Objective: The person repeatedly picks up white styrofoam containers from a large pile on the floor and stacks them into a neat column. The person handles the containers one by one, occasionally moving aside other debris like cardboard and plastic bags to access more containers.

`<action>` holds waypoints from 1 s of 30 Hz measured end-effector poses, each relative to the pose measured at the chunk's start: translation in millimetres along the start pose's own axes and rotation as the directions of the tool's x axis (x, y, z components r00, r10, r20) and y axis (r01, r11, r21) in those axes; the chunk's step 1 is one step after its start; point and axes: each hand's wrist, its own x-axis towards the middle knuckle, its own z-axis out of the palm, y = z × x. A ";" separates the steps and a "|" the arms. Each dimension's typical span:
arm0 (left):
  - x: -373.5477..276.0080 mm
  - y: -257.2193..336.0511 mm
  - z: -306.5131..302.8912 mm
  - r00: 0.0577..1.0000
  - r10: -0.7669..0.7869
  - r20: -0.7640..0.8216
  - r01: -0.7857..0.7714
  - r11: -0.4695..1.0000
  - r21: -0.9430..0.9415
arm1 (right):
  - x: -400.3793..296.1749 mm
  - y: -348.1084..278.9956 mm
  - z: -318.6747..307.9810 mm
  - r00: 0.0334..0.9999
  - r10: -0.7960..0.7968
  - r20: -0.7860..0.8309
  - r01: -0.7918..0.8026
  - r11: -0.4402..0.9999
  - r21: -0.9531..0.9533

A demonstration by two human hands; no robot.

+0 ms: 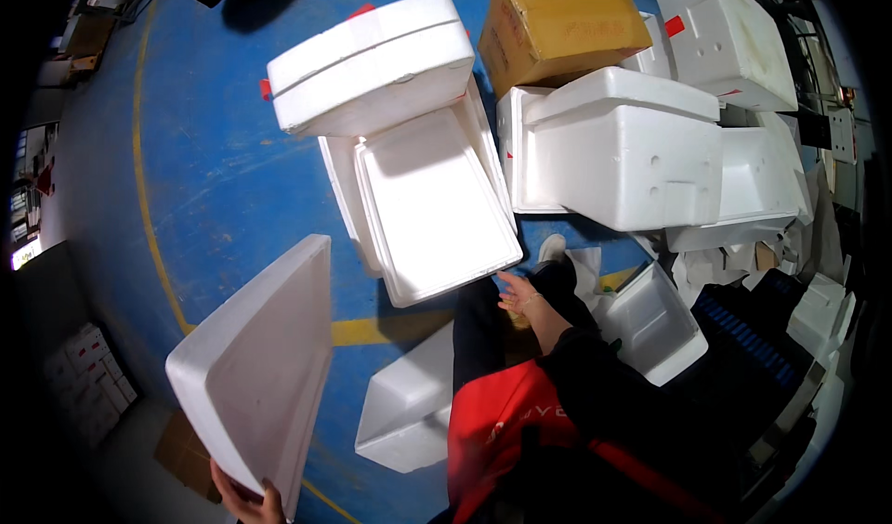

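Note:
My left hand [247, 499] grips the lower end of a large white foam lid [268, 357], which stands on edge at the lower left. My right hand [516, 293] is at the near corner of another white foam lid [435, 203]; its fingers are apart, and whether they touch the rim I cannot tell. That lid lies tilted on an open white foam box [346, 196]. Across the far end of the lid rests a closed white foam box [376, 71] with bits of red tape.
A brown cardboard carton [564, 26] sits on stacked foam boxes [627, 162] at the right. Near my legs are an open foam box [651, 325] and another foam piece [411, 405]. Yellow lines [143, 175] mark the blue floor. A black crate [746, 336] lies at the right.

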 end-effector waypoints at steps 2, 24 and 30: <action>6.5 1.9 0.0 0.999 -0.039 0.007 0.039 0.999 -0.016 | 23.2 1.2 12.9 1.000 0.024 0.017 -0.026 0.989 0.148; 13.1 72.2 -121.1 0.948 0.310 -0.067 -0.291 0.935 0.201 | -111.3 -151.7 170.9 0.980 -0.183 0.076 0.119 0.847 0.518; -7.8 98.9 -128.6 0.819 0.408 -0.404 -0.421 0.905 0.060 | -142.6 -205.7 212.1 0.935 -0.337 0.114 0.233 0.823 0.518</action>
